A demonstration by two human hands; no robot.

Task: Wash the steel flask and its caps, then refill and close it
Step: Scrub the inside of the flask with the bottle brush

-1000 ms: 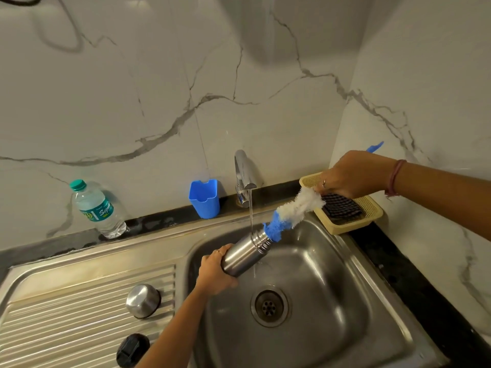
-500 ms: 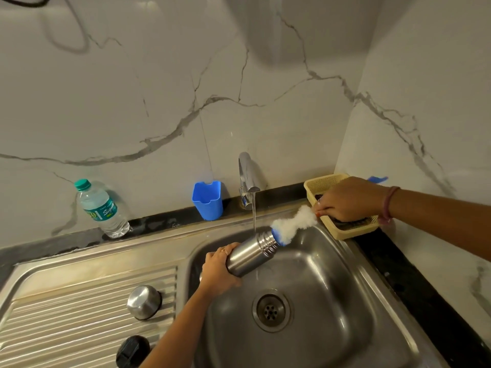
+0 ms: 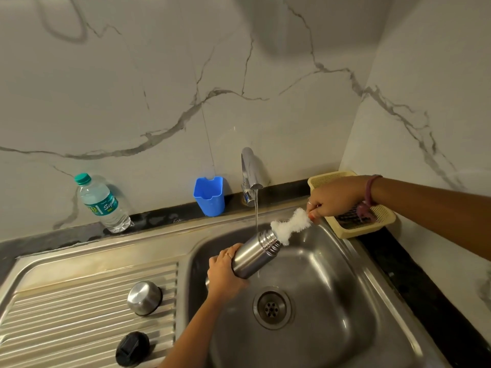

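The fingers of the left hand [image 3: 224, 272] are curled round the lower half of the steel flask [image 3: 253, 254], gripping it tilted over the sink [image 3: 332, 301], its open mouth pointing up and to the right, above and a little left of the drain [image 3: 271, 307]. The right hand [image 3: 333, 199] pinches the handle of a bottle brush [image 3: 291, 226] between thumb and bent fingers; the brush's white bristles sit at the flask's mouth, the far end inside it. Water runs from the tap [image 3: 251, 172] in a thin stream that meets the flask near its neck. Left of the sink, on the ribbed draining board [image 3: 79, 314], a steel cap [image 3: 143, 297] stands nearest the basin and a black cap [image 3: 132, 348] lies nearer the camera. Behind the sink a blue cup [image 3: 209, 195] stands left of the tap, and a plastic water bottle [image 3: 102, 204] further left. A yellow basket [image 3: 353, 205] sits at the sink's right back corner, under the right wrist.
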